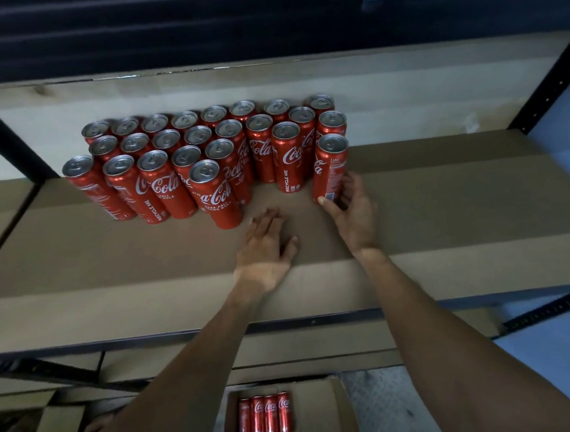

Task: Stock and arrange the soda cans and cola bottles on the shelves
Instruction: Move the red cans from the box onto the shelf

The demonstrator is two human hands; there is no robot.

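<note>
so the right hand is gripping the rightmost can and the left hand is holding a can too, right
Not quite. The left hand holds no can; it lies open on the cardboard shelf. The right hand does grip the rightmost can, as the head view shows.

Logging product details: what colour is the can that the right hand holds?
The can is red with white lettering, silver top; head view.

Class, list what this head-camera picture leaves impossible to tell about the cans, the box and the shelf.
Back-row cans, head view: labels hidden by the front rows.
Cardboard box below: near part cut off by the bottom edge, so the remaining cans cannot be counted.
Held can: small print too blurred; right hand covers its lower side.
</note>
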